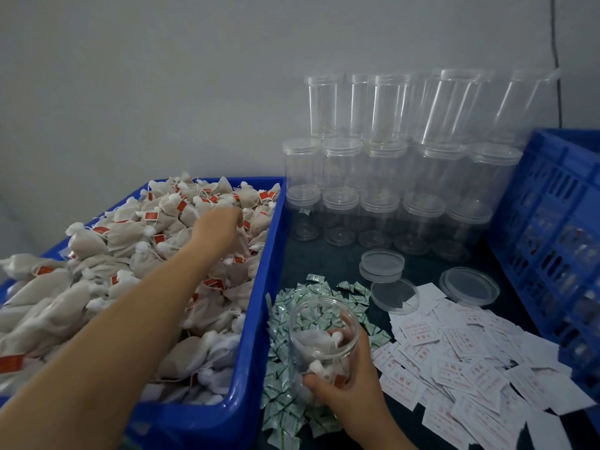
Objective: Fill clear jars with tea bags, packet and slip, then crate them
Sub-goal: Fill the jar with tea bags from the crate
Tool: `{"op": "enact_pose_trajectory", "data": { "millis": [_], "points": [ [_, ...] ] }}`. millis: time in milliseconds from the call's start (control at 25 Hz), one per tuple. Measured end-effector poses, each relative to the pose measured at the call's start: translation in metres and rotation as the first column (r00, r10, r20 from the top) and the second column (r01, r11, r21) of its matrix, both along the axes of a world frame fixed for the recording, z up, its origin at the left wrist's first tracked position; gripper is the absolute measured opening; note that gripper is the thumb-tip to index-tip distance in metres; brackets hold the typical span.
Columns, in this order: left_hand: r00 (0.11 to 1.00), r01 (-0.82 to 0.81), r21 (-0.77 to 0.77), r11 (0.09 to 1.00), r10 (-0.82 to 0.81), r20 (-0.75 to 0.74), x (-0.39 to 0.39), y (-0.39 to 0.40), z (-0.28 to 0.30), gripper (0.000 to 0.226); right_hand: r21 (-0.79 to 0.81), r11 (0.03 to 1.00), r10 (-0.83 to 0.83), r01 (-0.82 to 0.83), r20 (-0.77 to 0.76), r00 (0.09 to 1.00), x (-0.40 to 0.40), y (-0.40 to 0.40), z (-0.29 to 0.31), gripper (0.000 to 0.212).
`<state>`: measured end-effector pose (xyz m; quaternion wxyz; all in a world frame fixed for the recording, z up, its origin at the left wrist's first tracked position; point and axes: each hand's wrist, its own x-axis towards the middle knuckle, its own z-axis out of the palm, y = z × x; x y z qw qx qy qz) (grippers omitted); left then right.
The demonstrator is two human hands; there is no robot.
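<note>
My right hand (349, 384) grips an open clear jar (321, 326) that stands on the green-and-white packets (285, 378); a few tea bags lie inside it. My left hand (217, 227) reaches far into the blue tub (256, 319) and its curled fingers pinch tea bags (136, 254) in the heap of white pouches with red tags. White paper slips (461, 362) with red print lie spread to the right of the jar. A blue slatted crate (552, 228) stands at the right edge.
Stacked empty clear jars (389, 177) with lids line the grey wall behind the table. Loose clear lids (383, 266) lie on the dark tabletop between the jars and the slips.
</note>
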<state>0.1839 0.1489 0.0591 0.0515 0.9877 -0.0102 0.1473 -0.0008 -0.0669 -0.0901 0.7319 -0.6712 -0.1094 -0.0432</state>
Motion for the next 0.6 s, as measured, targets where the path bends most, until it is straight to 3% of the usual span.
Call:
{"op": "enact_pose_trajectory", "data": {
  "millis": [80,200,360,600],
  "points": [
    [0.997,0.048,-0.022,0.999,-0.050,-0.062,-0.009,0.000,0.012,0.036,0.003,1.000,-0.005,0.005,-0.013,1.000,0.000,0.000,0.001,0.095],
    [0.986,0.126,-0.019,0.992,-0.127,-0.105,-0.024,0.000,0.028,0.024,-0.015,1.000,-0.023,0.023,-0.001,1.000,-0.001,0.000,0.002,0.096],
    [0.967,0.249,-0.032,0.968,-0.250,-0.051,-0.053,-0.005,0.054,0.018,-0.019,0.999,-0.032,0.032,-0.019,0.999,-0.001,0.001,0.002,0.103],
    [0.879,0.468,-0.107,0.877,-0.474,-0.049,-0.103,-0.036,0.087,0.009,-0.029,0.999,-0.036,0.036,0.006,0.999,-0.001,0.000,0.002,0.095]
  ]
}}
